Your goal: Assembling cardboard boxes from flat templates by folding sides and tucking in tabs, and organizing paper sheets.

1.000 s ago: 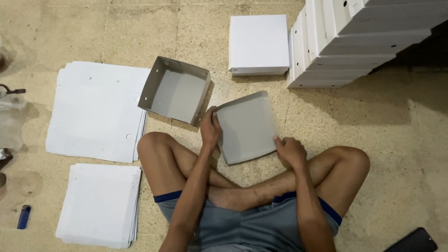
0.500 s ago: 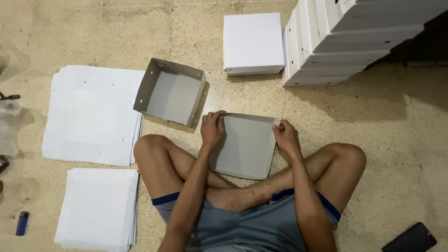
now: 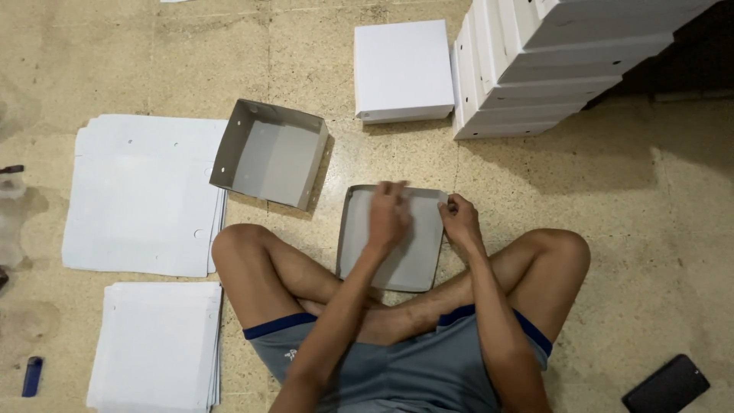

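1. Head view, the work: the person sits cross-legged on the floor with a shallow grey cardboard tray [image 3: 391, 239] lying in front of the shins, its far rim toward the stacks.
2. The right hand [image 3: 461, 222] pinches the tray's far right corner, fingers closed on the cardboard wall. The left hand [image 3: 388, 216] is over the middle of the tray near the far rim; it is blurred, so whether it presses flat or grips cannot be told.
3. Doing this well, as a judgement: the corner wall should be held square while the other hand steadies the base, so that the creases fold true and the thin board does not buckle. Both far corners need equal height.
4. Just beyond the left knee stands a deeper open grey box [image 3: 269, 153], tilted slightly, apart from the tray.
5. Head view, the surroundings: the floor [image 3: 657, 229] is worn yellowish speckled stone with visible joints. Two piles of flat white sheets [image 3: 141, 195] lie to the left, one behind the other.
6. A closed white box [image 3: 403, 70] sits ahead, beside a leaning row of finished white boxes [image 3: 535, 69]. A dark phone [image 3: 667, 384] lies at the lower right, a small blue lighter [image 3: 32, 376] at the lower left.
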